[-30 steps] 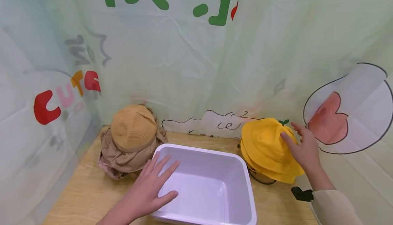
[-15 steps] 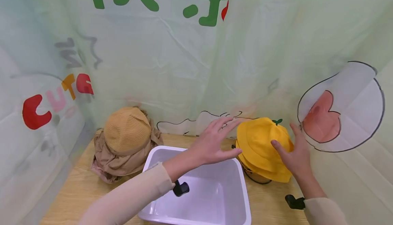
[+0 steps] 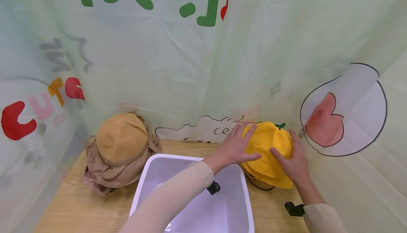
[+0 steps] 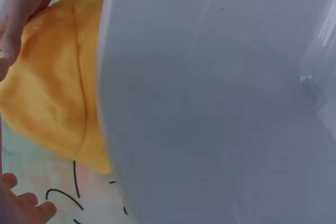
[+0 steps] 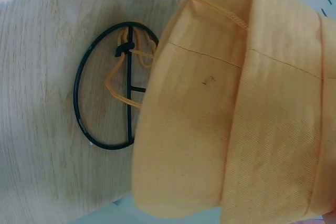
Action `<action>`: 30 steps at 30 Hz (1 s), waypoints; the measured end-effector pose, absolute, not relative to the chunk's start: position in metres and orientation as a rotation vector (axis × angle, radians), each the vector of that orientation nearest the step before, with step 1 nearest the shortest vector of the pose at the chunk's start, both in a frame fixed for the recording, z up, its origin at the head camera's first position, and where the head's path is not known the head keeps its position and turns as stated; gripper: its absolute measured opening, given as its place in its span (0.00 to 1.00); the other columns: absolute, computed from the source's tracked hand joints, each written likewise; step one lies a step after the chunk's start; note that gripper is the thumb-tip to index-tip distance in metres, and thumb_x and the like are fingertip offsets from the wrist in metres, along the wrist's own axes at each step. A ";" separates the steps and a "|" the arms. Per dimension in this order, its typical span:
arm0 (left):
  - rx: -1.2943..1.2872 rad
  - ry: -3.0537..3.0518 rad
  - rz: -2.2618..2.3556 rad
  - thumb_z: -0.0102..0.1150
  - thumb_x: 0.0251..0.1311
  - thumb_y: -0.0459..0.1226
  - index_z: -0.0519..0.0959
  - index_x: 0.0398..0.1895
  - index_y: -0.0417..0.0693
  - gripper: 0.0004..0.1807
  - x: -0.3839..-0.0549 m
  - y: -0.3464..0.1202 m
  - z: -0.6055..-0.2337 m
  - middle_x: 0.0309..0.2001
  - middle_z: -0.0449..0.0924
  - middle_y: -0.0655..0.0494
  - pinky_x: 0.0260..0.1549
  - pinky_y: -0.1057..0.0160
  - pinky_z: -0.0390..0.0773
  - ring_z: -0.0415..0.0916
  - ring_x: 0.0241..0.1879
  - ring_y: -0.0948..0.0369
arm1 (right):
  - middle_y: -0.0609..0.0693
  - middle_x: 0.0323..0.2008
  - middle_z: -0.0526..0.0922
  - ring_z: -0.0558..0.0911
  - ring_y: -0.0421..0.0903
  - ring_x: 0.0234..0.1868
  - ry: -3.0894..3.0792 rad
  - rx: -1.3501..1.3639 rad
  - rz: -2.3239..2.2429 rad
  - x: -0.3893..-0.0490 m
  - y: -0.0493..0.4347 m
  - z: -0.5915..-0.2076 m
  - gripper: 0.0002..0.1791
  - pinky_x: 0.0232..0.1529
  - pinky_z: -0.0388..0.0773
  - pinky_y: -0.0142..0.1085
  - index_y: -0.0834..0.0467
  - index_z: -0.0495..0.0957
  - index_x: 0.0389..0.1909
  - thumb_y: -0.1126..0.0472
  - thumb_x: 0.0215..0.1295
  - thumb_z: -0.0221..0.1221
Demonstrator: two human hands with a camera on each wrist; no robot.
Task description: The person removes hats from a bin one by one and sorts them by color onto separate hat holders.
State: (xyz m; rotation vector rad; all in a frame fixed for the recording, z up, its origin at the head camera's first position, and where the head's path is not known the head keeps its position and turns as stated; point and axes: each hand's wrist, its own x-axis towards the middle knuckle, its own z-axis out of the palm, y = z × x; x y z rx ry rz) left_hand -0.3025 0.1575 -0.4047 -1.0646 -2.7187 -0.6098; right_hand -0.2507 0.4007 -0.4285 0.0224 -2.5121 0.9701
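Note:
A stack of yellow hats [image 3: 270, 171], with a small green sprout on top, sits on a stand at the right. In the right wrist view at least two yellow brims [image 5: 278, 129] lie one over the other, and a yellow cord hangs down. My left hand [image 3: 234, 149] reaches across to the left side of the stack, fingers spread and overlapping the yellow cloth. On the other side, my right hand [image 3: 294, 160] is beside the crown with thumb and fingers apart. The stand's round black wire base [image 5: 129, 121] shows below the brims.
A pale purple plastic bin [image 3: 247, 204] stands on the wooden table [image 3: 73, 204] in front, beneath my left forearm. At the left, a tan straw hat [image 3: 122, 137] tops a pile of brown hats [image 3: 119, 176]. A printed curtain [image 3: 184, 84] hangs behind.
My left hand has moved from over the bin's left side across to the yellow hats. My right hand stays by the stack's right side. The view has shifted slightly right.

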 end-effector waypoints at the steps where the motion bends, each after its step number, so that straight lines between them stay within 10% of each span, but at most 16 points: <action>1: -1.063 -2.749 -0.610 0.50 0.60 0.70 0.35 0.81 0.63 0.56 -0.305 0.163 -0.407 0.81 0.38 0.48 0.71 0.48 0.60 0.44 0.78 0.44 | 0.55 0.79 0.52 0.62 0.66 0.69 -2.515 0.021 0.970 -0.251 0.401 -0.429 0.54 0.64 0.60 0.70 0.39 0.41 0.80 0.48 0.63 0.67; 30: -1.060 -2.904 -0.843 0.69 0.49 0.64 0.19 0.75 0.81 0.69 -0.316 0.242 -0.429 0.81 0.37 0.47 0.60 0.43 0.74 0.49 0.76 0.39 | 0.54 0.78 0.53 0.67 0.62 0.64 -2.529 0.007 0.987 -0.263 0.413 -0.457 0.51 0.59 0.68 0.65 0.40 0.42 0.80 0.47 0.65 0.65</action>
